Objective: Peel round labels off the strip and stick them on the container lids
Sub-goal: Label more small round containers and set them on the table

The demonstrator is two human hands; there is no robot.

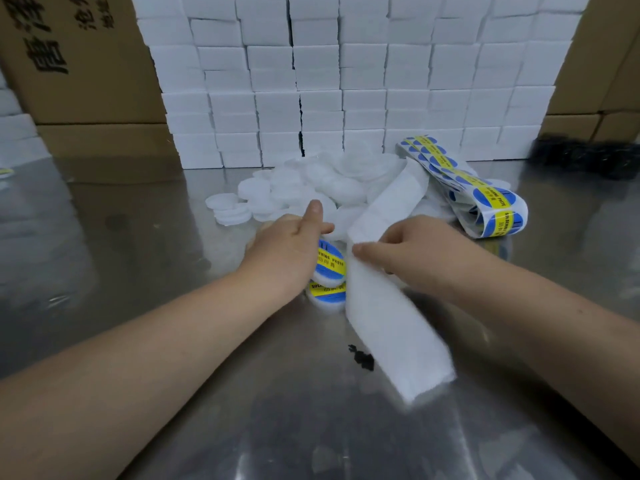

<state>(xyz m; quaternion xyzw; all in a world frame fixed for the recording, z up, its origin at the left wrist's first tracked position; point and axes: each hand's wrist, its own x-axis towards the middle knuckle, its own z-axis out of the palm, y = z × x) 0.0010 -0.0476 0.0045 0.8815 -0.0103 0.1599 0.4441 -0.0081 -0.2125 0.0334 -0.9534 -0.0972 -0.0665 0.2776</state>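
A white backing strip [388, 306] runs from the label bundle across the steel table toward me. My right hand [412, 251] pinches the strip at its bend. My left hand [291, 247] lies over a white lid, thumb raised; whether its fingers grip the lid is hidden. Beside that hand sit two lids carrying blue and yellow round labels [330, 263]. A pile of bare white lids [311, 188] lies just beyond both hands. The folded strip with unpeeled round labels [464, 181] lies at the right of the pile.
A wall of stacked white boxes [346, 81] stands behind the lids. Brown cardboard cartons [79, 64] flank it on both sides. A small black scrap [362, 356] lies on the steel table [138, 254] near the strip's loose end. A dark object [585, 155] sits at far right.
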